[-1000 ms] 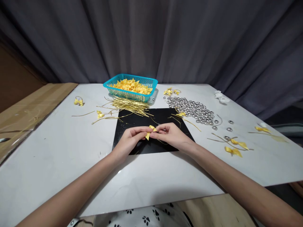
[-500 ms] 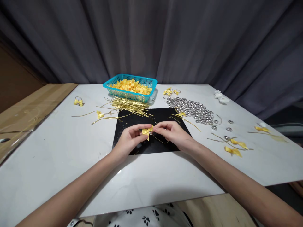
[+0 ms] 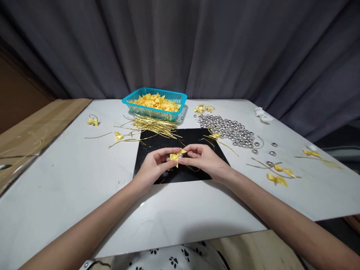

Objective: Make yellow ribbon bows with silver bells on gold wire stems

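A small yellow ribbon bow (image 3: 174,157) is held up over the black mat (image 3: 168,177), between my two hands. My left hand (image 3: 150,165) pinches its left side with thumb and fingers. Thumb and index finger of my right hand (image 3: 208,162) close on the bow's right side, around a shiny silver bead (image 3: 180,155) at its middle. A thin gold cord (image 3: 193,169) curves down below the right fingers; where it joins the bow is hidden.
Behind the mat lies a heap of gold cords (image 3: 154,125), then a turquoise basket (image 3: 135,108) of yellow bows. Many silver beads (image 3: 225,129) spread at right. Loose bows (image 3: 277,180) with cords lie further right. One finished-looking bow (image 3: 92,120) sits at left.
The bow has turned slightly, so more of it and the silver bead show. My right thumb has shifted down and the right fingers have spread a little around the bow's edge.
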The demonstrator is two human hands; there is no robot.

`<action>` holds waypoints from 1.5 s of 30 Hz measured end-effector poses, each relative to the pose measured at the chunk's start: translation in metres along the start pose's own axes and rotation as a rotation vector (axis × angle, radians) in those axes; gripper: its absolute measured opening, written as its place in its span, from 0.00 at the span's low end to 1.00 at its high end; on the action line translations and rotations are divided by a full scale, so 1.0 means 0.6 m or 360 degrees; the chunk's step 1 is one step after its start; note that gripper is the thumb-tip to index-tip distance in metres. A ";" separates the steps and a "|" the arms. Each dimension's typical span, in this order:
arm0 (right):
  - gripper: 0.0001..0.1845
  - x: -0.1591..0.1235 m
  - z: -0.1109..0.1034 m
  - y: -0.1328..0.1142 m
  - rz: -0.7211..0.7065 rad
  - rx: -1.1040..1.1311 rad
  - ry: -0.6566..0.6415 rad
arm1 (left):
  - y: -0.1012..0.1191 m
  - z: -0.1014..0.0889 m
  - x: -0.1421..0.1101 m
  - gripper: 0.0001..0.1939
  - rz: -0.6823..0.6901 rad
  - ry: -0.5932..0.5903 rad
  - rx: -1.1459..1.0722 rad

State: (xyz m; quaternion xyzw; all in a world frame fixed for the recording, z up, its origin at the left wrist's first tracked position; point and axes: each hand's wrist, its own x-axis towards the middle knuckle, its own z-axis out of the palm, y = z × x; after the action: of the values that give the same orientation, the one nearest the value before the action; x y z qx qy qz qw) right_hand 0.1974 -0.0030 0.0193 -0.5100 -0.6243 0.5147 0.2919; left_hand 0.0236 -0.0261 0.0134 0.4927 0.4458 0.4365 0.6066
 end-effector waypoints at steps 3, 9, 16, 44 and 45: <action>0.22 0.004 -0.002 0.003 -0.0024 -0.0075 0.0049 | -0.001 0.000 0.000 0.15 -0.0006 0.0005 -0.0001; 0.20 0.006 -0.004 0.000 -0.0110 -0.0008 -0.0004 | -0.005 -0.004 0.001 0.16 -0.0014 -0.0026 -0.0044; 0.17 -0.002 -0.007 -0.013 -0.0022 0.0152 -0.0232 | -0.003 -0.006 0.001 0.15 0.0011 -0.0029 -0.0069; 0.19 -0.004 -0.016 -0.022 -0.0067 0.0150 -0.0133 | -0.002 -0.006 -0.002 0.15 -0.0027 -0.0114 -0.0206; 0.19 -0.004 -0.017 -0.022 -0.0063 0.0141 -0.0136 | -0.003 -0.006 -0.002 0.15 -0.0028 -0.0123 -0.0207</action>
State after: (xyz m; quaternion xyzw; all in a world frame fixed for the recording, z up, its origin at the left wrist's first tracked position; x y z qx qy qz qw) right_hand 0.2026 -0.0009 0.0354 -0.4618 -0.6227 0.5572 0.2975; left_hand 0.0201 -0.0264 0.0116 0.4647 0.3971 0.4400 0.6579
